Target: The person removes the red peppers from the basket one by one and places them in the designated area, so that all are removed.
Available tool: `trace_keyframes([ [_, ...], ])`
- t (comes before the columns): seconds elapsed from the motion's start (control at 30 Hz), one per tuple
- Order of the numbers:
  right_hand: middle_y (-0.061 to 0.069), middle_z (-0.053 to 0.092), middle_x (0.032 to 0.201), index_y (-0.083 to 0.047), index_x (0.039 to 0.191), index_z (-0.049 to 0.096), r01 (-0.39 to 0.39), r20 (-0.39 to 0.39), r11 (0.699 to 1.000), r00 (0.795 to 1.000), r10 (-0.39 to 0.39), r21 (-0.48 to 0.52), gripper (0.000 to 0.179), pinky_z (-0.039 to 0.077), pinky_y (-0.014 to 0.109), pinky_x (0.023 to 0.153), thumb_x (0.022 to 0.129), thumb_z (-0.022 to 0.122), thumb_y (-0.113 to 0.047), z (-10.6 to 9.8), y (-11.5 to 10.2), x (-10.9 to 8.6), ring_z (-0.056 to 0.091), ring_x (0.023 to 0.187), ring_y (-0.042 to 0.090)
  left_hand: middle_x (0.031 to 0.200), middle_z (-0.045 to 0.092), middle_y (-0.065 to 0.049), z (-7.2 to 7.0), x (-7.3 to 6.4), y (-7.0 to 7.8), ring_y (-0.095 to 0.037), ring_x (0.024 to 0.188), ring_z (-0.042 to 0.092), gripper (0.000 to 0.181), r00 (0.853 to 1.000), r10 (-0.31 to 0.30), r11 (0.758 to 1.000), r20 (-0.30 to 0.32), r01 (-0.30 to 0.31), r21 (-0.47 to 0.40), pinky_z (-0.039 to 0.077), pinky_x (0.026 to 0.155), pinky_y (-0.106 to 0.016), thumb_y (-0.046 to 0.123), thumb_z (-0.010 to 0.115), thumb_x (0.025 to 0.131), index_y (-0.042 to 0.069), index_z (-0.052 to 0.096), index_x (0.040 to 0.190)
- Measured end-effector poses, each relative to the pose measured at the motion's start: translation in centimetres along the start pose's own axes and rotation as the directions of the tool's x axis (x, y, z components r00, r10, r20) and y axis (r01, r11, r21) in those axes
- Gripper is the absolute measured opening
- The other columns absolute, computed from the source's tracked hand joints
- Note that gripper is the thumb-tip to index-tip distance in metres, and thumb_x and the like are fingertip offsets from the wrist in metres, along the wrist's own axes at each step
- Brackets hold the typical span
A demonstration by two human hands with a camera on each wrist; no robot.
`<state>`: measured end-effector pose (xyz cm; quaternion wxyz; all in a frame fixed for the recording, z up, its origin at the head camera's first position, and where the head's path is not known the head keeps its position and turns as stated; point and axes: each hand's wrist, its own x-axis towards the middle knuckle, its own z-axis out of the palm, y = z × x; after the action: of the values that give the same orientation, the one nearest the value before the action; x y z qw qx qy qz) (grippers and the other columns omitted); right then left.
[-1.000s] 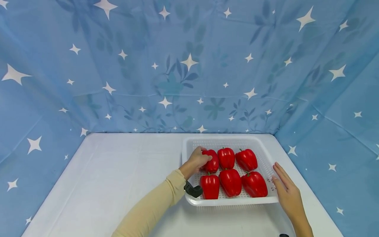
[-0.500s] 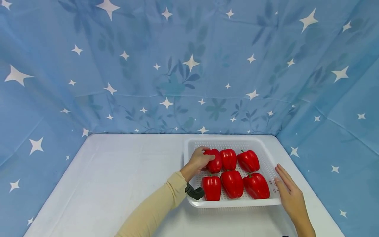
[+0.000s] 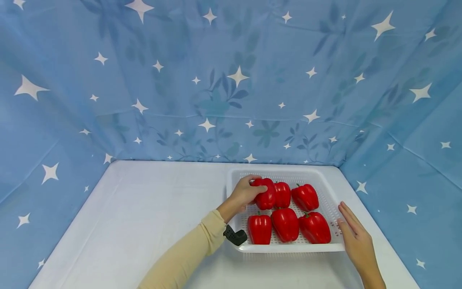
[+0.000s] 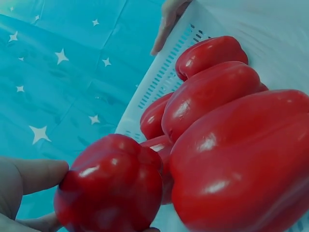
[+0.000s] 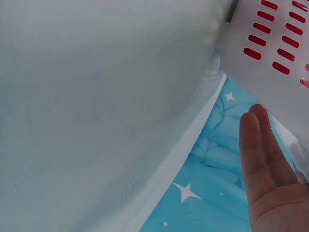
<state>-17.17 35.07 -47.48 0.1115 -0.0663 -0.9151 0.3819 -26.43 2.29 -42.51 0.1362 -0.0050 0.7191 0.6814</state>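
Note:
My left hand (image 3: 245,193) grips a glossy red bell pepper (image 3: 266,196) at the back left of a white perforated basket (image 3: 288,249). In the left wrist view the thumb and fingers hold this bell pepper (image 4: 111,181) from the side, and it stands higher than its row-mate behind. Several other red bell peppers lie in the basket in two rows, among them a front left one (image 3: 259,229) and a back right one (image 3: 305,197). My right hand (image 3: 358,243) is at the basket's right side, its fingers (image 5: 251,145) straight and right at the basket wall (image 5: 241,67).
The basket stands on the right part of a white-covered table (image 3: 155,208). Blue curtains (image 3: 173,92) with white stars enclose the back and sides. A black band (image 3: 235,235) on the left wrist overlaps the basket's front left corner.
The left hand has raised the bell pepper a little and brought it right, so it now overlaps the one beside it. The right hand stays at the basket's side. The head view has shifted slightly.

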Motion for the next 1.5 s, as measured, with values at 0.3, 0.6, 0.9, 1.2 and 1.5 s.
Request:
trace_keyframes([
  [0.3,0.016,0.028,0.173,-0.011,0.168,0.035,0.004,-0.006,1.000,1.000,-0.004,0.006,0.057,0.040,0.066,0.102,0.116,0.044,-0.034,-0.1,0.3,-0.1,0.027,0.156,0.047,0.131,0.061,-0.014,-1.1,-0.9,1.0,-0.032,0.111,0.064,0.056,0.998,0.056,0.997,0.029,-0.054,-0.051,0.063,0.090,-0.050,0.017,0.074,0.098,0.005,0.057,0.149],
  [0.6,0.012,0.027,0.174,-0.014,0.168,0.035,-0.009,-0.005,1.000,1.000,0.009,0.018,0.058,0.040,0.068,0.103,0.116,0.042,-0.038,0.1,0.0,0.0,0.025,0.158,0.044,0.130,0.062,-0.015,-2.8,-1.6,2.1,-0.032,0.110,0.067,0.054,0.996,0.092,0.994,0.014,-0.091,-0.060,0.064,0.086,-0.046,0.019,0.076,0.098,0.004,0.054,0.144],
  [0.9,0.012,0.027,0.174,-0.015,0.168,0.033,-0.022,-0.001,1.000,1.000,0.022,0.010,0.058,0.040,0.063,0.101,0.116,0.041,-0.038,0.2,0.3,0.1,0.024,0.158,0.044,0.137,0.061,-0.018,-5.0,-2.3,2.7,-0.035,0.116,0.066,0.056,0.992,0.129,0.990,-0.007,-0.129,-0.053,0.064,0.088,-0.046,0.019,0.076,0.098,0.003,0.053,0.147],
  [1.2,0.010,0.026,0.174,-0.016,0.168,0.033,-0.029,0.000,0.999,1.000,0.029,0.017,0.058,0.041,0.062,0.100,0.116,0.040,-0.038,0.0,0.1,0.2,0.022,0.159,0.043,0.143,0.059,-0.020,-7.7,-2.3,2.6,-0.038,0.123,0.063,0.058,0.987,0.159,0.984,-0.028,-0.161,-0.082,0.063,0.091,-0.047,0.019,0.074,0.100,0.002,0.052,0.150],
  [1.5,0.012,0.024,0.175,-0.015,0.169,0.032,-0.053,0.007,0.998,0.999,0.053,0.041,0.058,0.040,0.074,0.102,0.116,0.040,-0.038,0.1,0.0,0.2,0.020,0.159,0.044,0.148,0.056,-0.019,-10.7,-2.7,1.7,-0.039,0.128,0.059,0.059,0.982,0.164,0.981,-0.089,-0.172,-0.094,0.060,0.097,-0.049,0.018,0.071,0.102,0.003,0.052,0.155],
])
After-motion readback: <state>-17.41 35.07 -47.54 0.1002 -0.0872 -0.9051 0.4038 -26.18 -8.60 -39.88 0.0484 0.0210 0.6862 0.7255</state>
